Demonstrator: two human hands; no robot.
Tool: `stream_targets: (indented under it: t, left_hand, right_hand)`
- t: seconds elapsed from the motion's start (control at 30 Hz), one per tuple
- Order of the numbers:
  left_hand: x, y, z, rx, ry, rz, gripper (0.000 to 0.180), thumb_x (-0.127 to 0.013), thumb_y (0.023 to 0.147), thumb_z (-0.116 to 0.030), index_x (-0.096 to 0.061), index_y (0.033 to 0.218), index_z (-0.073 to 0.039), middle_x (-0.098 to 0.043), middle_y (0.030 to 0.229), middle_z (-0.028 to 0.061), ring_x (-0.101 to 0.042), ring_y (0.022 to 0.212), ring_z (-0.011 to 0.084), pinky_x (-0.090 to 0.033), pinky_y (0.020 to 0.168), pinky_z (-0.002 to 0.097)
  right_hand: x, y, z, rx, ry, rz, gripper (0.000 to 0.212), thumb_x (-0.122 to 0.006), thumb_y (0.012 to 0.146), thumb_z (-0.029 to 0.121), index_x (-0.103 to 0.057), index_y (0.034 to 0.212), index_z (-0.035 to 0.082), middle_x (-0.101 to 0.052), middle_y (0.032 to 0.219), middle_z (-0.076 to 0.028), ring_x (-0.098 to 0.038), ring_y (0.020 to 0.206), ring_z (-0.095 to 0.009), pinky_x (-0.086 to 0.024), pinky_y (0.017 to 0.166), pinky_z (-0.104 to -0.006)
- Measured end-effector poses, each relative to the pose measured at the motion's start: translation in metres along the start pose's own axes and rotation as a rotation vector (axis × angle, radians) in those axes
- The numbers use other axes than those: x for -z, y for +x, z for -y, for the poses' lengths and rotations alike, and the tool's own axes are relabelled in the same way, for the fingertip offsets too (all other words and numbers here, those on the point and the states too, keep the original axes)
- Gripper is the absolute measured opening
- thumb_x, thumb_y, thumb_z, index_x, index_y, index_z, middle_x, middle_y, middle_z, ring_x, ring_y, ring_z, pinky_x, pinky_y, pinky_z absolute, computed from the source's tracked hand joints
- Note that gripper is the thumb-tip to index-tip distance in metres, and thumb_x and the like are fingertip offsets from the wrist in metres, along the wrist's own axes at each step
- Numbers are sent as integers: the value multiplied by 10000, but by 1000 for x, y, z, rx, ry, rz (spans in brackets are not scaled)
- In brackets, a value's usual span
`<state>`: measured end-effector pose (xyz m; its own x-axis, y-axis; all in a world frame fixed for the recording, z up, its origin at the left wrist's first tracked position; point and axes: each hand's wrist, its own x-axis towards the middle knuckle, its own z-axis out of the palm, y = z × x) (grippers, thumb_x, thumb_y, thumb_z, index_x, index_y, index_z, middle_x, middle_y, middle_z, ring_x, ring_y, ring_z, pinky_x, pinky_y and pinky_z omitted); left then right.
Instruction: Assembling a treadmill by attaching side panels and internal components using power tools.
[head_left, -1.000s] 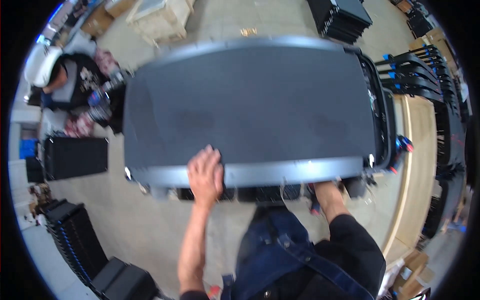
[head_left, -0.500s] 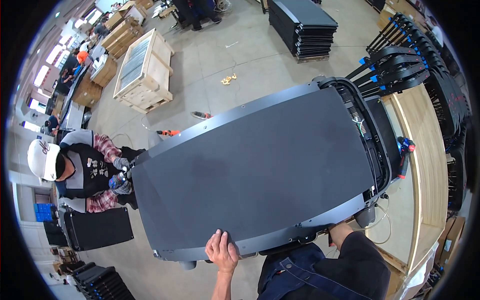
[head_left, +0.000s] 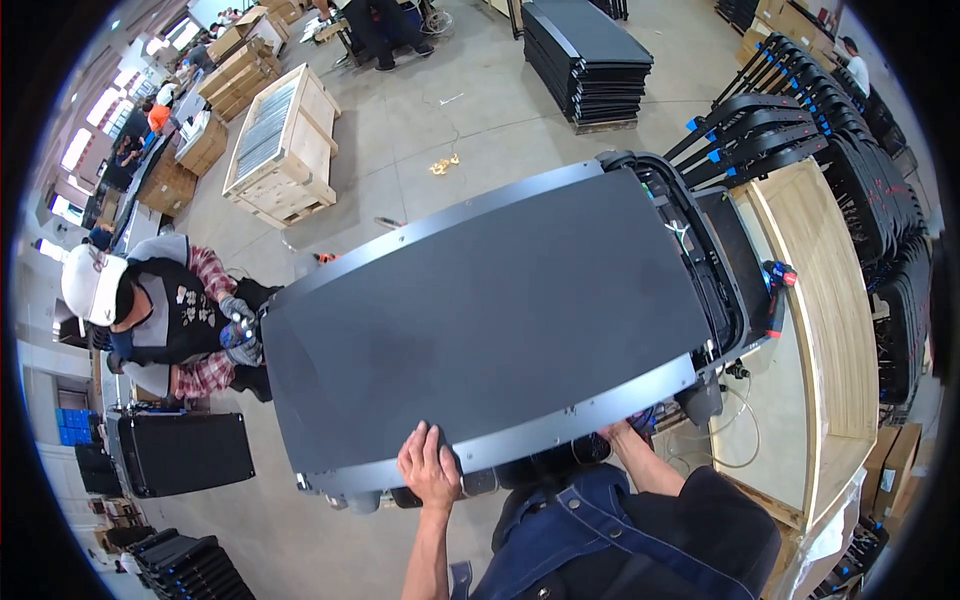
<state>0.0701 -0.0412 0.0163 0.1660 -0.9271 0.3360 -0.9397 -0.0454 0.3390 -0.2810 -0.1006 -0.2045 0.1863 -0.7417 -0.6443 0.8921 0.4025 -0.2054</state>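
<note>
A treadmill base (head_left: 490,320) with a wide black belt lies tilted across the middle. Its motor end (head_left: 690,250), uncovered at the right, shows wiring. My left hand (head_left: 430,468) rests on the near grey side rail (head_left: 570,415), its fingers stretched over onto the belt edge. My right hand (head_left: 618,432) reaches beneath the same rail closer to the motor end; its fingers are hidden. Beside it, something blue and red shows only in part. At the far left end, a co-worker in a white cap has gloved hands (head_left: 238,335) around a blue power tool at the base's corner.
A pale wooden crate (head_left: 845,370) stands close on the right, with a blue and red cordless driver (head_left: 777,290) beside the motor end. Black upright frames (head_left: 860,180) lean behind it. Farther off are a slatted crate (head_left: 285,150) and stacked black decks (head_left: 585,65).
My view has shifted, and the base sits a little left in it. My right hand has drawn back, now showing at the rail. My left hand stays on the rail.
</note>
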Motion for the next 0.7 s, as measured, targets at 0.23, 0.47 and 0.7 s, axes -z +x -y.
stream_targets:
  t: [0.23, 0.47, 0.7]
  left_hand:
    - [35, -14, 8, -95, 42, 186, 685, -717, 859, -497, -562, 1405, -112, -456, 1513, 172, -401, 1406, 360, -272, 1179, 533]
    - [35, -22, 30, -339, 79, 227, 871, -829, 742, -299, -442, 1517, -211, -374, 1557, 206, -357, 1445, 399, -279, 1174, 587]
    - [24, -47, 45, -390, 187, 47, 780, -622, 808, -33, -421, 1540, -212, -396, 1556, 213, -394, 1429, 404, -311, 1155, 609]
  right_hand:
    - [-64, -54, -21, -345, 157, 460, 285, -461, 1052, 255, -583, 1267, 114, -669, 1213, -88, -617, 1175, -263, -507, 1010, -454]
    - [-92, -64, -19, -101, 197, -47, 319, -424, 1030, 188, -626, 1219, 30, -682, 1226, -144, -627, 1158, -319, -483, 1042, -519]
    - [-99, -66, -21, -106, 179, -153, 276, -447, 1021, 153, -637, 1155, 3, -702, 1171, -162, -660, 1093, -331, -500, 1033, -519]
